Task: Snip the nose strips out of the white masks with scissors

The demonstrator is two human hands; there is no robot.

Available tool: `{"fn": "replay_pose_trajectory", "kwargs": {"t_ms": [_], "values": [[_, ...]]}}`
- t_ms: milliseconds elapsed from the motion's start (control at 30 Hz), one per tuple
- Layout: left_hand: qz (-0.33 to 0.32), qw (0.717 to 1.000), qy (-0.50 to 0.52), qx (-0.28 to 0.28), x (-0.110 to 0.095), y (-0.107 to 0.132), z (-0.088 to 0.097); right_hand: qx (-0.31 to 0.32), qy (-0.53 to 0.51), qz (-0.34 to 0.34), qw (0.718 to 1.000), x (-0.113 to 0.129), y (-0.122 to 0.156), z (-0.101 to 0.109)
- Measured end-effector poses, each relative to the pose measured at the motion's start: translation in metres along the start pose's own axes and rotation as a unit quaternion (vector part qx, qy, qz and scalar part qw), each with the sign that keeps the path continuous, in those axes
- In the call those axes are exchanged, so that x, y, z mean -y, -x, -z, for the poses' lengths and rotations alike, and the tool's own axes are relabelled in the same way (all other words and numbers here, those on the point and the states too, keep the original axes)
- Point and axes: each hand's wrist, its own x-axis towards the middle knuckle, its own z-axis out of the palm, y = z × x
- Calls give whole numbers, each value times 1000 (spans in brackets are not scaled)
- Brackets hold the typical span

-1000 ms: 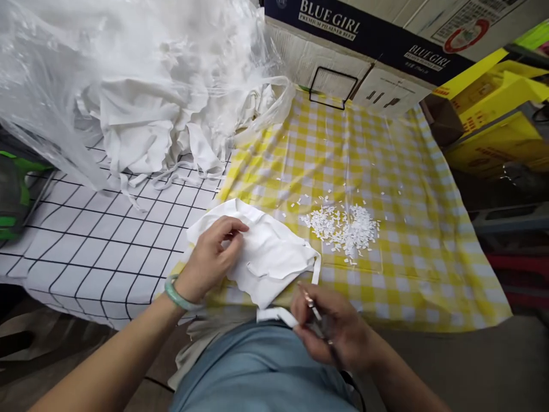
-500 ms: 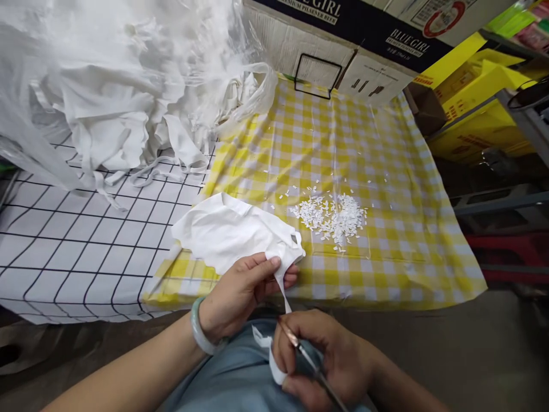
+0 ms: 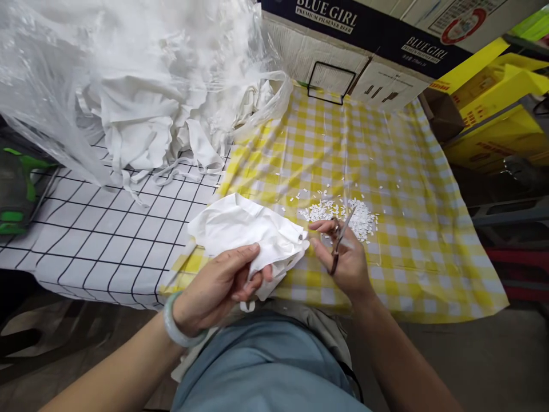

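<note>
A crumpled white cloth piece [image 3: 244,229] lies at the near edge of the yellow checked tablecloth [image 3: 407,229]. My left hand [image 3: 218,283] grips its lower edge, fingers closed on the fabric. My right hand [image 3: 343,254] is just right of the cloth and holds small scissors [image 3: 341,237], their tips pointing up toward a pile of small white cut bits [image 3: 355,214]. A pale green bangle [image 3: 174,323] is on my left wrist.
A clear plastic bag full of white cloth pieces [image 3: 141,97] covers the black-grid cloth [image 3: 86,240] at left. A "Blue Girl" cardboard box [image 3: 364,51] stands at the back. Yellow cartons [image 3: 497,114] are at right, a green object [image 3: 17,189] at far left.
My right hand rose with the scissors from my lap to the table beside the cloth. My left hand shifted its grip to the cloth's lower edge, and the hanging strap is bunched in.
</note>
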Motion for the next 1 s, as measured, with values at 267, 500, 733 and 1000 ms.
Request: {"fn": "replay_pose_trajectory", "kwargs": {"t_ms": [267,500,733,1000], "values": [[-314,715,-569,-258,-12,-8,37,81,25,-81,993,-25,-18,6],[-325,744,-564,-150,9,-56,8,115,18,-47,992,-18,-36,-24],[-308,777,-533,-131,-10,-52,24,165,120,67,977,-13,-62,-47],[-176,957,-222,-57,-32,5,18,102,-8,82,991,9,-74,-43]]}}
